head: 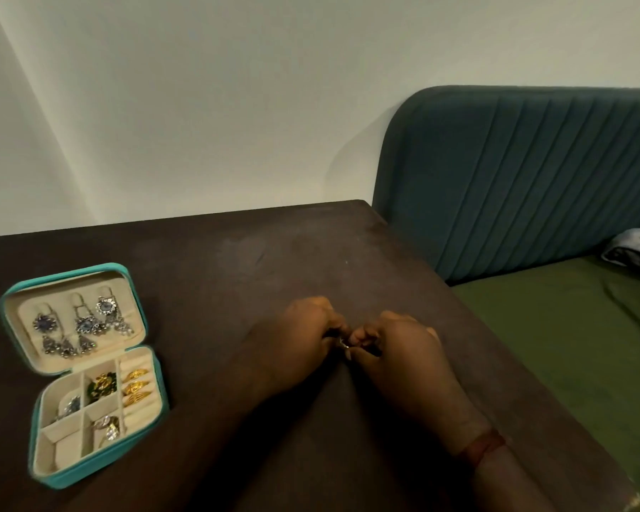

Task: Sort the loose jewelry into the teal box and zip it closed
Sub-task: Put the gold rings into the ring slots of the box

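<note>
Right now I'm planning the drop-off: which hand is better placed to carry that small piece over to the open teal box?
Probably the left hand. Both hands pinch the small metal piece at mid-table, but the teal box lies open on the left, so the right hand would have to cross over the left arm.

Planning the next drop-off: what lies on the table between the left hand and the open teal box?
Nothing: the head view shows only bare dark table between the left hand and the teal box.
</note>
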